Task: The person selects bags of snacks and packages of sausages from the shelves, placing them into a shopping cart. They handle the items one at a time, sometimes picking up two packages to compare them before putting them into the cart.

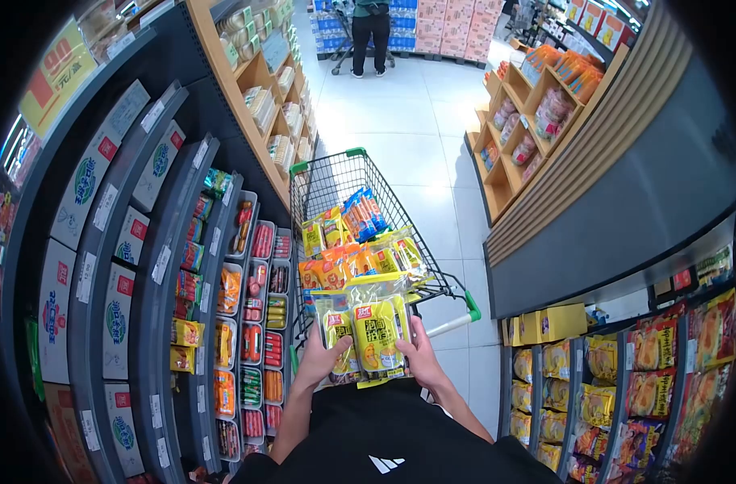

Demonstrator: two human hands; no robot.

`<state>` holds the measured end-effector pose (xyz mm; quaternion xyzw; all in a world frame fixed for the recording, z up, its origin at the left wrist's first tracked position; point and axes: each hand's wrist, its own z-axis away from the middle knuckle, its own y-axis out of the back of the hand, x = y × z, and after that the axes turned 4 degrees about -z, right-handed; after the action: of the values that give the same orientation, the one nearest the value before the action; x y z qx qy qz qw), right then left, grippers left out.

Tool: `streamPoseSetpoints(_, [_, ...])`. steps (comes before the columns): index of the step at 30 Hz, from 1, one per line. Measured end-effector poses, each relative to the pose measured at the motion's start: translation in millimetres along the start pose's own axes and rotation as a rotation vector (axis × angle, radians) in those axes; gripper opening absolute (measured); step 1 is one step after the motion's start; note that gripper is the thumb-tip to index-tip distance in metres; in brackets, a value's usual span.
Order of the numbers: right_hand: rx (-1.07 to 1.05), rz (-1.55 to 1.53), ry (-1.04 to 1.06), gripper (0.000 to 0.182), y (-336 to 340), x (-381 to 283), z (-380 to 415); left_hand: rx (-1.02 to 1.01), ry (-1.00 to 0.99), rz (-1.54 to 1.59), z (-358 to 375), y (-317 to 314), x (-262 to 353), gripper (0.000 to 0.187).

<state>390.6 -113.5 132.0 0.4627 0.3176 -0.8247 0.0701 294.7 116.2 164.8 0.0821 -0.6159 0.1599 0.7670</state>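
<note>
Packets [377, 327], yellow, side by side, we hold up just beyond our shirt [384, 427], near the cart [327, 160] with more bags [327, 270] inside. Left hand [326, 359]: grip closed on their left side. Right hand [423, 355]: grip closed on the right, both thumbs in front.

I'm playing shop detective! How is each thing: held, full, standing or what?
Nearest yellow plastic packets: held in both hands
Left hand: gripping their left side
Right hand: gripping their right side
Black wire cart with green corners: loaded with packets
Blue-and-orange plastic packaging: lying in cart
Pale wooden shelf at right: holding packaged goods
Person in dark trousers: standing
</note>
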Motion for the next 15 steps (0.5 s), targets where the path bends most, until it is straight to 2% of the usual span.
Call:
streamPoseSetpoints(3, [-0.076,0.018,0.162,0.065,-3.5,-10.9,-14.4,-0.062,-0.084,-0.015,-12.3,-10.8,-0.3,0.069])
streamPoseSetpoints(5, [-0.089,0.063,0.095,0.073,-5.7,-33.1,-16.1,-0.096,-0.099,-0.019,-19.9,-13.3,-6.7,0.073])
streamPoseSetpoints(8, [-0.112,0.023,0.136,0.080,-7.4,-29.9,-29.9,-0.060,-0.018,0.066,-23.0,-21.1,1.0,0.071])
streamPoseSetpoints(11, [-0.119,0.000,0.090,0.076,-5.7,-30.9,-40.3,0.015,0.053,0.102,-26.6,-24.7,2.9,0.069])
streamPoseSetpoints(15, [-0.107,-0.040,0.115,0.072,1.1,-34.6,-49.5,0.086,0.034,0.222,-31.6,-24.5,10.4,0.060])
